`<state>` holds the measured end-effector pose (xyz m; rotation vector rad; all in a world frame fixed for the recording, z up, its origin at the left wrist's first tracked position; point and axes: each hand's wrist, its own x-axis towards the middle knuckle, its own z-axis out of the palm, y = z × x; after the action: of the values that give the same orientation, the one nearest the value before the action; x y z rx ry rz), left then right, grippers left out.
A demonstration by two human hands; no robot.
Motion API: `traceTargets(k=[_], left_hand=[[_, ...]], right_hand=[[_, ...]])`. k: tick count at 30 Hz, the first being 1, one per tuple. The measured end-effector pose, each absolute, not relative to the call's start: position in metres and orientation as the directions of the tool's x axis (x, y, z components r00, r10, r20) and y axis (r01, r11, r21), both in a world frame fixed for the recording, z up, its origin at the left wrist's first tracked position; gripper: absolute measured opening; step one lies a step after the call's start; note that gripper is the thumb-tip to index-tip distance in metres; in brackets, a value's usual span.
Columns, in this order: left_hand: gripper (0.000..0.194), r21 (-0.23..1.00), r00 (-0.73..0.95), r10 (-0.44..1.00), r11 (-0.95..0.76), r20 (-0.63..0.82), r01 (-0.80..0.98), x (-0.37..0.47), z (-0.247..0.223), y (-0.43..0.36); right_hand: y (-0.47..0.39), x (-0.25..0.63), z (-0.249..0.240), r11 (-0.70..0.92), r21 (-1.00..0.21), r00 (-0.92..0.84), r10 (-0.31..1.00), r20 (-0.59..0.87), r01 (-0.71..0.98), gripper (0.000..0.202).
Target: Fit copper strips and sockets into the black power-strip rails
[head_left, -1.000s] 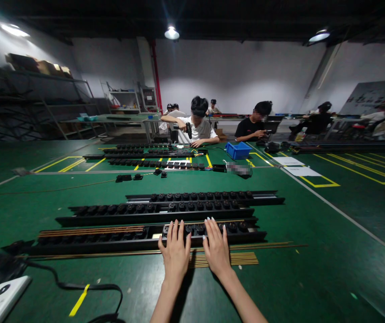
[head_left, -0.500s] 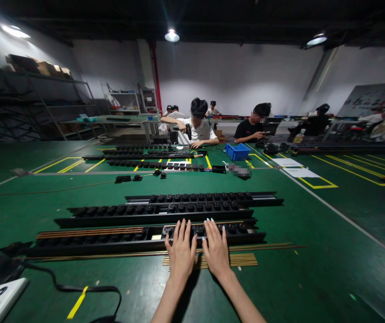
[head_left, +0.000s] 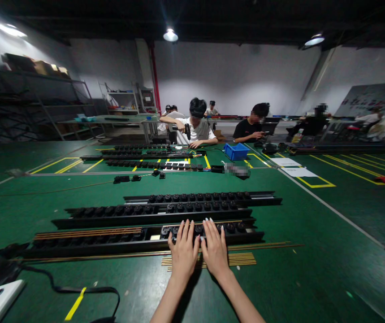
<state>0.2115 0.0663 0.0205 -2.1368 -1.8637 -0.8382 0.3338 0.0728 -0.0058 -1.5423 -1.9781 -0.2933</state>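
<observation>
Left hand [head_left: 183, 253], right hand [head_left: 215, 252], fingers spread, over nearest black rail [head_left: 111, 248]; brass rods [head_left: 242, 259] partly hidden; white device [head_left: 2, 301] cut off.

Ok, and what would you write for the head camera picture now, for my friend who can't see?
A person's left hand and right hand are spread over the nearest black rail, with thin brass-coloured rods in front of it on a green table. More black rails lie beyond, and across the table a person in white holds a drill-like tool.
</observation>
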Motion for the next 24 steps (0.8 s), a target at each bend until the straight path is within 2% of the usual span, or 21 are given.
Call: traceTargets(k=[6, 10, 14, 24], left_hand=[[0.045, 0.249, 0.049, 0.859, -0.201, 0.509, 0.947, 0.216, 0.03, 0.067], [0.046, 0.224, 0.108, 0.837, -0.264, 0.536, 0.938, 0.224, 0.023, 0.065], [0.046, 0.253, 0.078, 0.851, -0.24, 0.52, 0.937, 0.228, 0.016, 0.064], [0.045, 0.251, 0.067, 0.853, -0.227, 0.518, 0.941, 0.229, 0.015, 0.065]], right_hand=[[0.073, 0.334, -0.008, 0.309, -0.201, -0.137, 0.797, 0.588, 0.93, 0.057], [0.073, 0.334, -0.008, 0.314, -0.223, -0.13, 0.799, 0.588, 0.923, 0.056], [0.072, 0.334, -0.008, 0.31, -0.225, -0.127, 0.803, 0.582, 0.924, 0.054], [0.071, 0.338, 0.001, 0.286, -0.139, -0.168, 0.82, 0.547, 0.948, 0.054]])
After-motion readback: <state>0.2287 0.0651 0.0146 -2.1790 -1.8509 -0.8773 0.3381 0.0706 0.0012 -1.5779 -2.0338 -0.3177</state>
